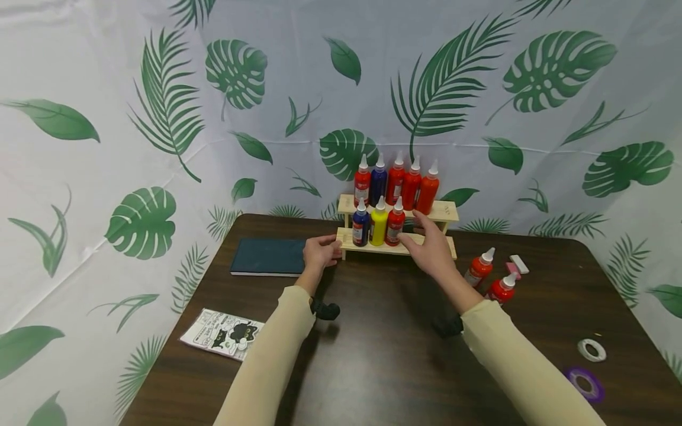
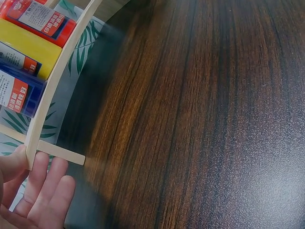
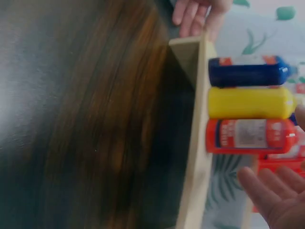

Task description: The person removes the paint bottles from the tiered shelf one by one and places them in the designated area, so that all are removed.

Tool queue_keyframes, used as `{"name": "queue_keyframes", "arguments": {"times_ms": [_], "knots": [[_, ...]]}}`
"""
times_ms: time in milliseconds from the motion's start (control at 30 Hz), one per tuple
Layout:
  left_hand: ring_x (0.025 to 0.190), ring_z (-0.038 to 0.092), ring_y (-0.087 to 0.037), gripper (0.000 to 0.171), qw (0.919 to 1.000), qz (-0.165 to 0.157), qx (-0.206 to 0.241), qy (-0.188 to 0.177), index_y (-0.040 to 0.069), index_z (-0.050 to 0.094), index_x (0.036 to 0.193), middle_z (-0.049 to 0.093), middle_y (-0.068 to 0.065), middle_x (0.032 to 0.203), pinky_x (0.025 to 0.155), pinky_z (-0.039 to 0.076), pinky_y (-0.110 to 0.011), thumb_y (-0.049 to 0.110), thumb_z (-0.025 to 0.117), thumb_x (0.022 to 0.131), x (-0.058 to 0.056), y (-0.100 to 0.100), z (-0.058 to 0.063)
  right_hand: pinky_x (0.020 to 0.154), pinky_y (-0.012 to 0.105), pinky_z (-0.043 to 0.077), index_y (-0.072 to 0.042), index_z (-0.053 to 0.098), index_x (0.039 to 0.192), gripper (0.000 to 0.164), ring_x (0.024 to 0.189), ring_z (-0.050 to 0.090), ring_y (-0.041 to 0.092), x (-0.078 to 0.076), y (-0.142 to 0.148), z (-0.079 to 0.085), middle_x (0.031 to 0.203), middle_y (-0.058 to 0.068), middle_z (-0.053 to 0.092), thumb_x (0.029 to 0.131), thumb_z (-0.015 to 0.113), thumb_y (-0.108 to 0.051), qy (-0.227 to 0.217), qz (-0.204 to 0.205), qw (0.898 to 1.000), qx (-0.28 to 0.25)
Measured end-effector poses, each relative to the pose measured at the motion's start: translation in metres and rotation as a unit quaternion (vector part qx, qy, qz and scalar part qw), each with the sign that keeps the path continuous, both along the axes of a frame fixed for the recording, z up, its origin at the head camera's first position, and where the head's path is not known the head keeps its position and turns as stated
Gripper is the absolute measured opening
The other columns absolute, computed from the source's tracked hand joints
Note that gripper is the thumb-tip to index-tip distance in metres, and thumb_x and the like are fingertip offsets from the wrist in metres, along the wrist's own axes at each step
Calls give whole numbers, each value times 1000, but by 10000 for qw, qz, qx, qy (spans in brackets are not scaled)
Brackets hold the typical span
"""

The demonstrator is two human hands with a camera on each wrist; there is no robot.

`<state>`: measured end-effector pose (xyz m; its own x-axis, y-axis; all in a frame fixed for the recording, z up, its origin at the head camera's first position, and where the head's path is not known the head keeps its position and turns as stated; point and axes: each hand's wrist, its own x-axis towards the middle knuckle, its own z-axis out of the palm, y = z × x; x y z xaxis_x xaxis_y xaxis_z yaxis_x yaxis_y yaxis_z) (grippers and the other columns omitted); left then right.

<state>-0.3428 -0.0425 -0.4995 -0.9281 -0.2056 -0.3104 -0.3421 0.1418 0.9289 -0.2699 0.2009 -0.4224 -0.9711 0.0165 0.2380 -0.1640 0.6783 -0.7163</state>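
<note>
A two-tier wooden rack (image 1: 396, 248) stands at the table's back edge. On its lower tier are a dark blue bottle (image 1: 360, 228), a yellow bottle (image 1: 379, 226) and a red bottle (image 1: 395, 225). Several red bottles (image 1: 411, 188) and another blue bottle (image 1: 378, 184) fill the upper tier. My left hand (image 1: 321, 251) pinches the left end of the lower plank (image 2: 52, 98), thumb on one side and fingers on the other. Just right of the lower red bottle, my right hand (image 3: 281, 195) has its fingers extended, apart from that bottle and holding nothing.
Two red bottles (image 1: 479, 267) stand right of the rack, near a white and pink eraser (image 1: 518, 264). White tape (image 1: 591, 350) and purple tape (image 1: 584, 384) lie front right. At left are a dark notebook (image 1: 266, 256) and a cat-printed packet (image 1: 221, 334). A leaf-patterned cloth (image 1: 298, 77) hangs behind.
</note>
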Motion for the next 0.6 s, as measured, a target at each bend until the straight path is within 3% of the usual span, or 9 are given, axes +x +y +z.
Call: {"name": "queue_keyframes", "arguments": {"times_ms": [133,233,367,600], "knots": [[71,72,-22,26,10000,-9,66,-4,12,73,110,73,-11,80,55,58,-32,19,74,85,0,0,0,102,55,39,-10,19,153,78,130,41,41,-20,-8,-5,149,21,35,92,65,-29,-526,-38,9986,-18],[72,72,-22,26,9999,-34,93,-36,12,73,111,73,-11,81,55,58,-32,19,73,86,0,0,0,107,55,33,-11,18,154,78,136,34,38,-28,-12,-9,152,19,31,93,63,-30,-692,-93,9976,-30],[71,72,-21,26,9999,-9,92,-56,12,73,111,73,-11,81,56,58,-32,19,73,85,0,0,1,110,54,29,-10,23,152,74,137,34,35,-33,-15,-13,151,18,35,94,62,-33,-680,-183,9975,32],[69,72,-20,26,9999,-53,108,10,11,73,110,73,-11,80,57,58,-33,19,74,85,1,-1,2,106,52,36,-10,32,148,69,129,44,35,-38,-19,-16,143,18,45,91,67,-27,-512,-448,9977,-58]]}}
